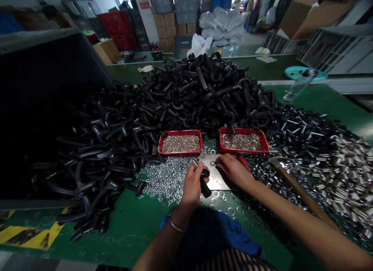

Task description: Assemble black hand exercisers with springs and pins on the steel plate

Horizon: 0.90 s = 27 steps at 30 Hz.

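My left hand (192,185) is closed around a black plastic handle part (205,187), whose lower end sticks out below the fingers. A small silver metal sleeve (194,163) shows at the top of that hand, by the thumb. My right hand (231,169) rests over a flat metal plate (217,181), its fingertips pinched at the edge of a small metal ring (212,163). Behind the plate stand a left red tray (180,153) and a right red tray (244,151), both with small metal pieces in them.
Black plastic parts (201,88) are heaped behind the trays and spill from a dark bin (96,57) at left. Loose washers (166,178) spread left of the plate. A hammer (297,185) lies at right beside metal sleeves (346,174). A clear bottle (298,86) stands farther back.
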{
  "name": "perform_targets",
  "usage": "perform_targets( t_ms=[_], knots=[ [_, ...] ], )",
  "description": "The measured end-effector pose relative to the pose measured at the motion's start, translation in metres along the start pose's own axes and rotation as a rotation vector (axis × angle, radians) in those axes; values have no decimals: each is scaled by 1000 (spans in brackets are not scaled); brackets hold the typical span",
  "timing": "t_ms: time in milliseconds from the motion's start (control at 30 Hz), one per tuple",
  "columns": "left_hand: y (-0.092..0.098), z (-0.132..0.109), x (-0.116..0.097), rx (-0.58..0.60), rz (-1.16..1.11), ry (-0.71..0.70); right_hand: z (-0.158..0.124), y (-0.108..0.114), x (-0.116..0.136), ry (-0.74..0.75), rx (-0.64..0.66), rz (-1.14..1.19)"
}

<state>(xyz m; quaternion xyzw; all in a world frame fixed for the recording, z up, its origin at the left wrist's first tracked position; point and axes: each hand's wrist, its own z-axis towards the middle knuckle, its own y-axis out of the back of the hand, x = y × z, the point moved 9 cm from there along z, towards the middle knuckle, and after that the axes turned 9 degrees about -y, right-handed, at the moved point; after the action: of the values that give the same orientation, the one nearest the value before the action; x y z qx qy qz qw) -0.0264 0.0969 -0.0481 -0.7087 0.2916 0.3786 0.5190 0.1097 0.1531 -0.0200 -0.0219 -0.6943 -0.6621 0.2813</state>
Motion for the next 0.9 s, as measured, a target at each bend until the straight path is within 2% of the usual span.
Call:
perform_targets(
  t_ms=[167,233,300,367,433,500,600,667,733,800,900],
  knots=[
    [2,3,-11,-17,49,-45,13,-11,19,75,105,-137],
    [6,2,-16,-34,152,-80,13,-8,20,100,108,-53],
    [7,1,-24,-31,309,-148,8,2,15,57,81,223],
    [3,-1,-30,-1,457,-220,-5,6,3,-91,89,659],
    [-7,-4,-32,44,542,-274,-24,-4,-4,-280,172,1117],
    [-18,-6,-30,81,586,-308,-42,-19,1,-413,280,1464],
    [-33,-10,-29,124,663,-361,-55,-33,9,-495,353,1706],
    [-41,-12,-29,145,697,-383,-56,-34,7,-493,336,1725],
    [-43,-14,-27,145,699,-371,-54,-28,3,-448,275,1623],
    [-41,-14,-24,125,681,-334,-53,-13,-1,-351,158,1402],
    [-39,-15,-19,108,630,-300,-58,23,4,-87,-124,927]
  ],
)
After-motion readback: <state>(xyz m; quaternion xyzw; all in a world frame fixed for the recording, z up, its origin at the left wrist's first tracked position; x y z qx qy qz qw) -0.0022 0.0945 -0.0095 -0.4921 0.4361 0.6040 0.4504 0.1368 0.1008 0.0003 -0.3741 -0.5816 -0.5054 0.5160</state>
